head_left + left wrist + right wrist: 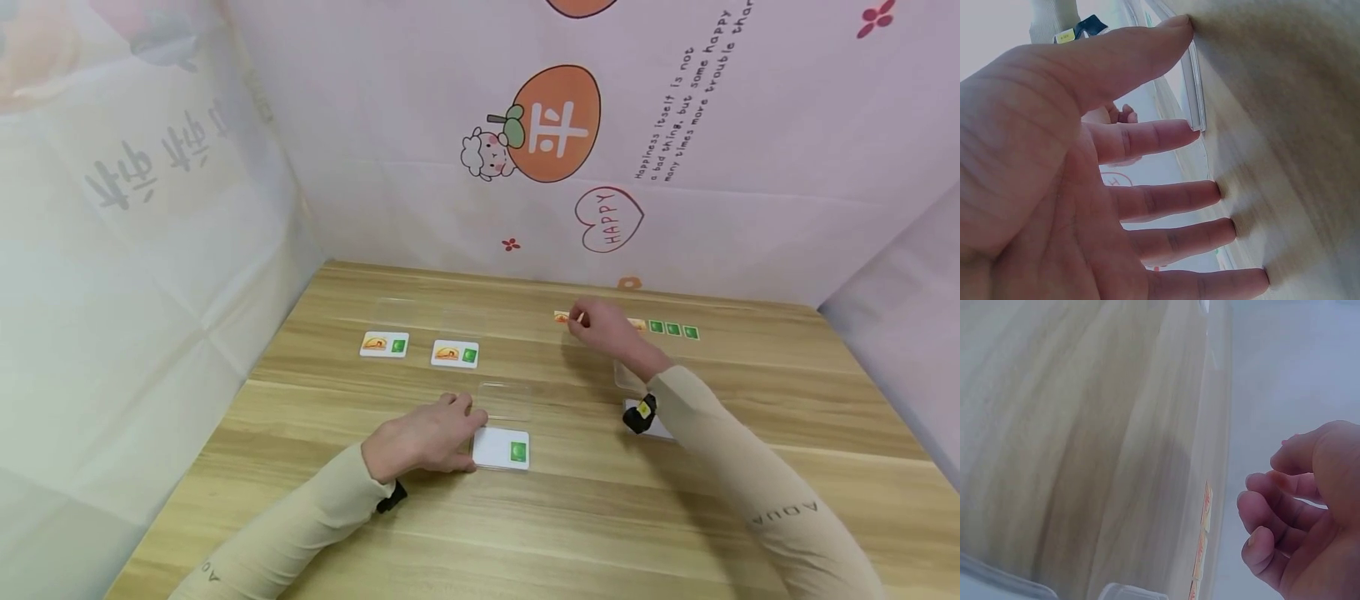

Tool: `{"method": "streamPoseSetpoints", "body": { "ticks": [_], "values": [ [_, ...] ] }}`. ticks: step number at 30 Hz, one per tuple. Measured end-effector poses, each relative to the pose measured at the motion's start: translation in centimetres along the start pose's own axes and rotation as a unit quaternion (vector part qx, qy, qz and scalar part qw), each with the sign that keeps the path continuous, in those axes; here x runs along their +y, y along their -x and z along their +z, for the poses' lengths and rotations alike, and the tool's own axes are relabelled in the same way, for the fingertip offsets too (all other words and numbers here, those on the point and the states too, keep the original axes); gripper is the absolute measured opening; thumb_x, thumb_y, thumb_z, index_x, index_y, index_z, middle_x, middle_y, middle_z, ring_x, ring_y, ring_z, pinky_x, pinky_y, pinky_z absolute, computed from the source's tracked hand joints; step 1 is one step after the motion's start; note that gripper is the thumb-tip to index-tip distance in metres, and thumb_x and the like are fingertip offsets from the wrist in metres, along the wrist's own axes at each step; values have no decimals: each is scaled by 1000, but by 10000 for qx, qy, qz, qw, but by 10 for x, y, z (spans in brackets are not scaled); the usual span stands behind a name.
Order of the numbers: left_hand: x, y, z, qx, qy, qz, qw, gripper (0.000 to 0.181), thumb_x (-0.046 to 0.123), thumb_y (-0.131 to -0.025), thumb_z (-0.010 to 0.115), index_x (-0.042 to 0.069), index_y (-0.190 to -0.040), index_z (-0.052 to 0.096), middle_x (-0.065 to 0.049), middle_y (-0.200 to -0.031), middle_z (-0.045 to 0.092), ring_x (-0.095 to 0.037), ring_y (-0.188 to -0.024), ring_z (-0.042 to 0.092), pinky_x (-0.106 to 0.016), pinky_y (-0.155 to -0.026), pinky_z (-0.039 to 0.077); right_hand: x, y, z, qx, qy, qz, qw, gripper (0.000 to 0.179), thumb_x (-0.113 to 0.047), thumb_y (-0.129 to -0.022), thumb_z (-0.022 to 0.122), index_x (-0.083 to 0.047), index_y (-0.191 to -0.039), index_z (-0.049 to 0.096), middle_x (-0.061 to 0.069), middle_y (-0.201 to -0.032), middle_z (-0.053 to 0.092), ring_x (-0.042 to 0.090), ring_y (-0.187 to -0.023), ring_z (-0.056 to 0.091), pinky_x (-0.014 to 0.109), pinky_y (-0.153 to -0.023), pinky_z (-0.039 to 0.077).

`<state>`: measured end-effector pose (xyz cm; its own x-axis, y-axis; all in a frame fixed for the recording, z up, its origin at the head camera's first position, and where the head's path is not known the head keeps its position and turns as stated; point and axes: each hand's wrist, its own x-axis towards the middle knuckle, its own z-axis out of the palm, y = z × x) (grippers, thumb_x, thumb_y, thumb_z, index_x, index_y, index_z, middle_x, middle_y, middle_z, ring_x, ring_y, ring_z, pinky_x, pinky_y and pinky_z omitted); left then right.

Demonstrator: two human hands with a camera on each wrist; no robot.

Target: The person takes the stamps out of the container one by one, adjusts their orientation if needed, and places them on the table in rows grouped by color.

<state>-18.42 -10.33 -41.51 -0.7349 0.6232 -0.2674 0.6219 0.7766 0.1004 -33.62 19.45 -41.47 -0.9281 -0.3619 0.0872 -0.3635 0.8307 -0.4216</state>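
Observation:
My left hand (431,433) touches the left edge of a white card (491,447) in a clear case; a green square sticker (518,452) sits at the card's right end. Its thumb and index fingertip meet the case (1195,94) in the left wrist view, and the other fingers reach the tabletop, fairly straight. My right hand (603,323) hovers over a row of small stickers near the back, fingers loosely bent and nothing visible between them. Orange-patterned stickers (1199,553) lie beside it in the right wrist view. Green stickers (673,329) continue the row rightward.
Two white cards, a left one (383,344) and a right one (454,353), each bear an orange picture and a green square. Clear plastic covers (504,400) lie behind the cards. Another white card (658,427) is partly hidden under the right forearm. Printed cloth (420,208) walls the wooden table (300,408).

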Motion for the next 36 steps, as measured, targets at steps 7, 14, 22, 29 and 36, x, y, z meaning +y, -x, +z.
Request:
{"method": "streamPoseSetpoints", "body": {
  "ticks": [7, 14, 22, 29, 36],
  "values": [
    [0, 0, 1, 30, -6, 28, 10000, 53, 47, -87, 71, 17, -127, 54, -8, -123, 55, -22, -105, 54, -34, -83, 52, -4, 10, 1, -41, -108, 84, 9999, 17, -17, -96, 54, -5, -102, 64, 9, -79, 62, 18, -64, 52, 29, -56, 41],
    [0, 0, 1, 25, -70, 37, 10000, 54, 47, -87, 71, 16, -129, 54, -9, -124, 55, -22, -107, 55, -35, -85, 52, -9, 20, 1, 85, -450, 59, 9989, 20, -17, -95, 53, -4, -103, 66, 10, -82, 64, 20, -68, 53, 30, -59, 43],
    [0, 0, 0, 13, -81, 26, 10000, 55, 47, -88, 70, 16, -130, 54, -9, -126, 55, -22, -109, 54, -35, -86, 52, -18, 32, 2, 77, -796, 201, 9966, 17, -20, -96, 54, -8, -102, 65, 9, -82, 62, 19, -69, 53, 30, -59, 44],
    [-1, -1, 0, 6, -80, 31, 10000, 55, 47, -88, 71, 16, -129, 54, -9, -126, 55, -23, -110, 54, -35, -85, 52, -24, 39, 6, 59, -908, 56, 9958, 15, -20, -95, 57, -9, -100, 66, 6, -78, 62, 16, -65, 52, 29, -58, 43],
    [-1, 0, 1, 29, -58, 26, 10000, 54, 47, -87, 71, 16, -128, 54, -9, -126, 55, -23, -109, 54, -35, -85, 52, -32, 44, 9, -20, -1192, 98, 9928, 14, -18, -96, 58, -7, -100, 66, 6, -78, 62, 15, -63, 53, 28, -56, 45]
  ]
}}
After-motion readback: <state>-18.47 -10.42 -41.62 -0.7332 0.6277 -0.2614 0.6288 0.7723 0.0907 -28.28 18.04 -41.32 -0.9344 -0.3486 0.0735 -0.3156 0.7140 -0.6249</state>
